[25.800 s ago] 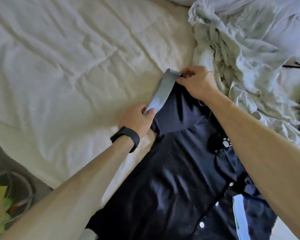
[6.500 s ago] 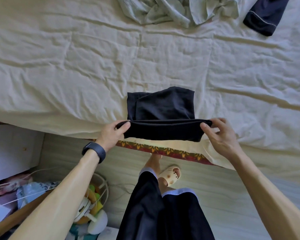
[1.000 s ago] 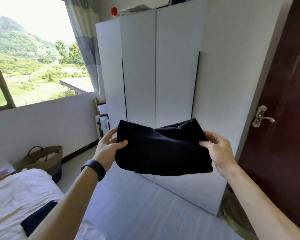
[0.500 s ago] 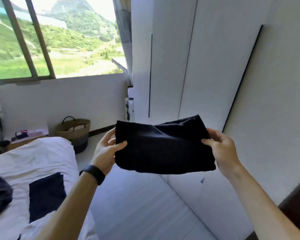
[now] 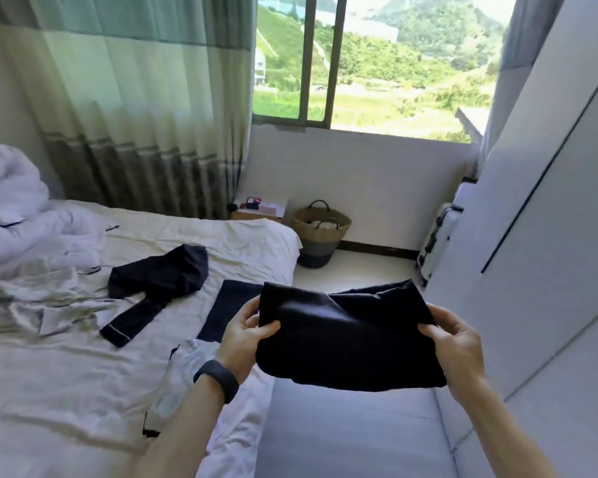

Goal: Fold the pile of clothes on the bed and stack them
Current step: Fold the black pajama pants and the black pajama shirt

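I hold a folded dark navy garment in the air beside the bed. My left hand grips its left edge and my right hand grips its right edge. On the bed lies a flat folded dark piece, partly behind my left hand. An unfolded dark garment with a piped cuff sprawls further back. A crumpled pale green garment lies at the left. A light garment lies near the bed's edge under my left forearm.
A white duvet is bunched at the bed's far left. A woven basket stands on the floor by the wall under the window. A white wardrobe fills the right side, with a suitcase beside it. Floor runs between bed and wardrobe.
My view has swung left from the wardrobe toward the bed and window. Both hands keep the same grip on the folded dark garment, now nearer the bed.
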